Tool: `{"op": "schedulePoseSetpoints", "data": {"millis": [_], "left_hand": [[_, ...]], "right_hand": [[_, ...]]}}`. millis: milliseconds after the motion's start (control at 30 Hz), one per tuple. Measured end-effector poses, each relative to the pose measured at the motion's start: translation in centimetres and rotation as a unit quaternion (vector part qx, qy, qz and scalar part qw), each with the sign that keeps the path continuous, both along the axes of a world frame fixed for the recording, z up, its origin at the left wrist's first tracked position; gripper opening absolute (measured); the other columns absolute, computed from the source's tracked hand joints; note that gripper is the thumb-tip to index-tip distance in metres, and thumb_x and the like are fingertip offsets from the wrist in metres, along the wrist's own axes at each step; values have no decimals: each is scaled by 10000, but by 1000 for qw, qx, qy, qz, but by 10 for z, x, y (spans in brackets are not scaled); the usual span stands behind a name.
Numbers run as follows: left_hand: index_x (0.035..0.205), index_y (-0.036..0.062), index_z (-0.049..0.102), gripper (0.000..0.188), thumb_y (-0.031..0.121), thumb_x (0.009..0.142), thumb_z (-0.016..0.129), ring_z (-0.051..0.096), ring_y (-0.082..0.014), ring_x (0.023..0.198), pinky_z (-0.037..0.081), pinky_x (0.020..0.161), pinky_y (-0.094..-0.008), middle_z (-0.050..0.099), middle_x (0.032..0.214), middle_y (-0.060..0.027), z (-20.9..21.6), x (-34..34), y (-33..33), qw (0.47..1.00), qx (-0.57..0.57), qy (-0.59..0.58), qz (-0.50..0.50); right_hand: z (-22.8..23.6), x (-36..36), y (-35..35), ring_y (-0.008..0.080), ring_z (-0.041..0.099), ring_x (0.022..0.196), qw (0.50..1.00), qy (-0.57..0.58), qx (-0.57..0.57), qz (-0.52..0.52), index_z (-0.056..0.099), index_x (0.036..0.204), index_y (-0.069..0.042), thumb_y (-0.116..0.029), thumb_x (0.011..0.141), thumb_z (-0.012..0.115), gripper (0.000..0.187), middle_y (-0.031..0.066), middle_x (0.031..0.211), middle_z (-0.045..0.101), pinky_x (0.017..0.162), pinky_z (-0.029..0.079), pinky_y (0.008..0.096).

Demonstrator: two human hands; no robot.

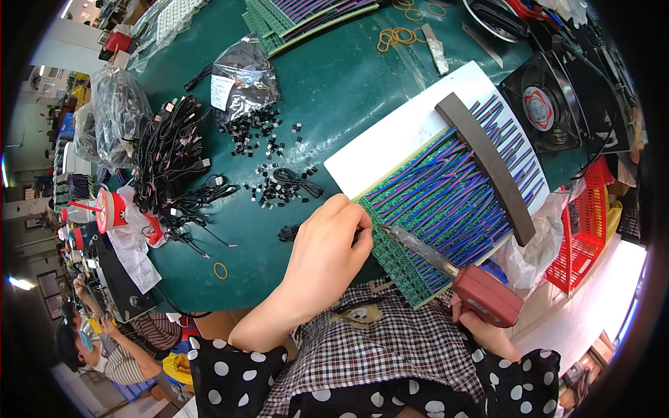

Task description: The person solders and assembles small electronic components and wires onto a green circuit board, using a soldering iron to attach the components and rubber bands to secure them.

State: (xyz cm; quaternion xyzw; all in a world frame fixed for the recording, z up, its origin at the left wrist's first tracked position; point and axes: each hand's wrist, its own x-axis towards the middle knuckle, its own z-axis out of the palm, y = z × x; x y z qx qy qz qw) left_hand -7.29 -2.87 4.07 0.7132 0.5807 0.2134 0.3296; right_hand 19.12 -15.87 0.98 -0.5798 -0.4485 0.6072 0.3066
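Note:
My left hand (326, 252) is closed in a pinch at the left edge of a green circuit board panel (397, 268); what its fingertips hold, if anything, is hidden. In my right hand (481, 327) is a soldering gun (488, 296) with a dark red body, partly covering the fingers. Its metal tip points up and left onto the board, close to my left fingers. Rows of blue and purple wires (446, 188) run from the panel across a white board (383, 150). A dark curved bar (488, 164) lies across these wires.
Small black connectors (254, 132) lie spilled from a clear bag (245, 80) on the green table. Black cables (171, 153) are heaped at left, near a red cup (110, 209). A fan (542, 108) stands at right, above a red basket (582, 230). Another person (115, 348) sits far left.

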Motion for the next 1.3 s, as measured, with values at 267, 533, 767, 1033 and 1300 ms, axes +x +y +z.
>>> {"op": "schedulePoseSetpoints", "data": {"millis": [267, 533, 767, 1033, 1300], "left_hand": [[771, -7, 574, 79, -18, 714, 628, 570, -265, 695, 448, 613, -336, 546, 768, -111, 5, -3, 6, 999, -21, 2, -32], [743, 1, 524, 75, 8, 731, 598, 545, -319, 724, 457, 622, -413, 489, 768, -127, 6, -1, 6, 999, -30, 14, -39], [749, -1, 567, 58, 19, 726, 617, 579, -284, 716, 459, 630, -359, 545, 777, -119, 6, -3, 7, 998, -33, 42, -24], [737, 55, 587, 32, 75, 720, 605, 579, -254, 857, 435, 792, -408, 568, 808, -86, 7, 2, 0, 988, 25, 146, -41], [860, 61, 637, 199, 42, 665, 667, 546, -286, 884, 435, 787, -407, 576, 937, -83, 1, -57, -22, 968, 212, 131, 5]], "right_hand": [[-14, 2, -10, 147, 646, 729, 998, -59, 24, -14, 560, 1129, 35, -57, 637, 737, 531, 69, 871, 659, 673, 515, 261], [-4, 0, 3, 104, 620, 672, 999, -26, 21, 24, 493, 1219, 62, -7, 623, 726, 644, 62, 838, 648, 617, 503, 229], [-1, -1, 4, 146, 614, 756, 998, 2, 61, 29, 474, 1220, 36, 28, 721, 656, 531, 78, 895, 640, 655, 501, 255], [4, -1, -2, 148, 525, 632, 984, 146, 75, -76, 481, 1150, 25, -231, 831, 620, 431, 119, 1024, 559, 583, 426, 275], [4, -12, 4, 143, 509, 575, 979, 99, 113, -139, 476, 1128, 34, -276, 816, 647, 472, 123, 986, 555, 540, 414, 265]]}}
